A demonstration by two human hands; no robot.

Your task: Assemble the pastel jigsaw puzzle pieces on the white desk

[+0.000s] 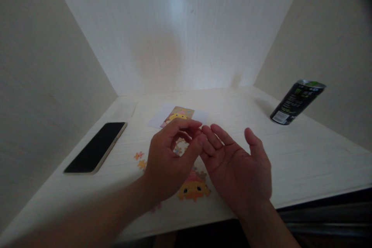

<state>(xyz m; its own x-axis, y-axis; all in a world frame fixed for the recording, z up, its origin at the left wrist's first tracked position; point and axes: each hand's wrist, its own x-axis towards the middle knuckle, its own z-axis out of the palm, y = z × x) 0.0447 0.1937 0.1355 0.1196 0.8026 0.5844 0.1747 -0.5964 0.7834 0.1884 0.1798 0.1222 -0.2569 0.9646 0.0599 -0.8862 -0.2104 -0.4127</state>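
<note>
My left hand (170,155) hovers over the white desk (305,155) with thumb and fingers curled into a pinch; what it holds, if anything, is hidden. My right hand (236,166) lies palm up beside it, fingers stretched out, its fingertips touching my left thumb. Below the hands lies a partly joined jigsaw patch with a yellow duck face (193,189). Loose orange puzzle pieces (140,159) lie to the left. A white card with a picture of the yellow duck (178,115) sits just beyond my hands.
A black phone (97,146) lies face down or dark at the left. A black and green drink can (296,101) stands at the right near the side wall. White walls enclose the desk on three sides.
</note>
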